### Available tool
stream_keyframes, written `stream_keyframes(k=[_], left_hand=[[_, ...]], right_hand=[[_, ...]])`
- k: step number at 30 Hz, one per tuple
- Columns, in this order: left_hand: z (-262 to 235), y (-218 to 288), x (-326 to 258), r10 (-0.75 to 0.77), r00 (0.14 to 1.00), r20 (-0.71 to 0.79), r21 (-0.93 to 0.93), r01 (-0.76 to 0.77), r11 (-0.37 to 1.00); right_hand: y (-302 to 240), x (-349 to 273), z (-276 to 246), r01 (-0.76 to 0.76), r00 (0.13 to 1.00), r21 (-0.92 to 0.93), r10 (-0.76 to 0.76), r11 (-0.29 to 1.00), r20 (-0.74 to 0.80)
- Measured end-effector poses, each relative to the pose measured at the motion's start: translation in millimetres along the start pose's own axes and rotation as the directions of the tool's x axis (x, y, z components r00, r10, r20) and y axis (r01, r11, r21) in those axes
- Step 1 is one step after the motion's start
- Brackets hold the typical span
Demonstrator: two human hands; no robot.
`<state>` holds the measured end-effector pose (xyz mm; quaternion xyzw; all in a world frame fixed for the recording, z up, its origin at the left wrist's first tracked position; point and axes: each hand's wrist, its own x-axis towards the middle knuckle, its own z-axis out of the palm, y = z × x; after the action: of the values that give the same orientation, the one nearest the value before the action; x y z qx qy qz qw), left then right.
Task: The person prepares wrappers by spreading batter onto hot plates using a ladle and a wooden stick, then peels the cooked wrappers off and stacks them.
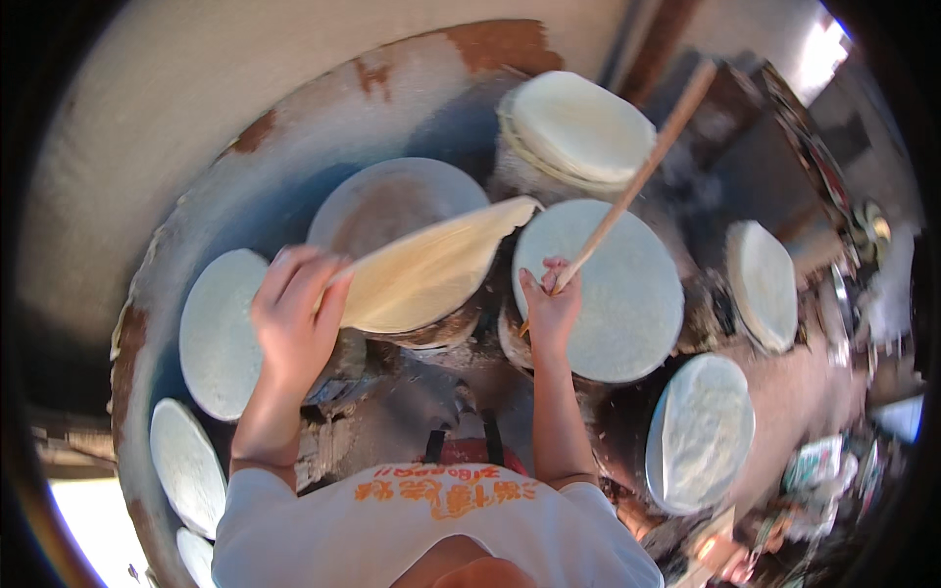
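Note:
A large thin, yellowish flatbread (431, 269) is lifted and folded at an angle in front of me. My left hand (299, 304) pinches its left edge. Behind it, part of a round griddle (387, 196) shows with a brownish bare surface; the flatbread hides the rest. My right hand (551, 304) is closed around a long wooden stick (642, 174) that slants up to the right. Under that stick lies a pale round sheet (627, 304) covering another round top. The flatbread's far right corner hangs close to this sheet's left edge.
A stack of pale round flatbreads (583, 122) stands at the back. More pale rounds sit at the left (223, 333), far right (763, 284) and lower right (701, 431). A curved, rust-patched rim (294, 108) arcs around the left and back. Cluttered items lie at the lower right.

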<state>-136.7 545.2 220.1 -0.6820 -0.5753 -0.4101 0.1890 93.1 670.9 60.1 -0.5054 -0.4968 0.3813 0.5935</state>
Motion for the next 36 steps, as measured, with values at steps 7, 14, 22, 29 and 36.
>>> stream_keyframes(k=[7,14,22,29,36], left_hand=[[-70,103,7,0.334,0.910,0.244,-0.196,-0.291,0.936],[63,270,47,0.414,0.832,0.370,-0.638,-0.096,0.764],[448,498,7,0.434,0.360,0.826,-0.534,0.255,0.806],[540,512,-75,0.373,0.420,0.827,-0.518,0.315,0.795],[524,527,-53,0.277,0.459,0.844,-0.478,0.410,0.777]], right_hand=[[-49,-38,-147,0.091,0.991,0.045,-0.095,0.995,0.093],[-65,-147,-396,-0.016,0.949,0.178,0.071,0.984,-0.306],[2,-66,-675,-0.587,0.803,-0.571,0.320,0.574,-0.503],[86,-50,-713,-0.451,0.877,-0.748,0.088,0.487,-0.472],[87,-26,-715,-0.438,0.896,-0.711,0.200,0.550,-0.397]])
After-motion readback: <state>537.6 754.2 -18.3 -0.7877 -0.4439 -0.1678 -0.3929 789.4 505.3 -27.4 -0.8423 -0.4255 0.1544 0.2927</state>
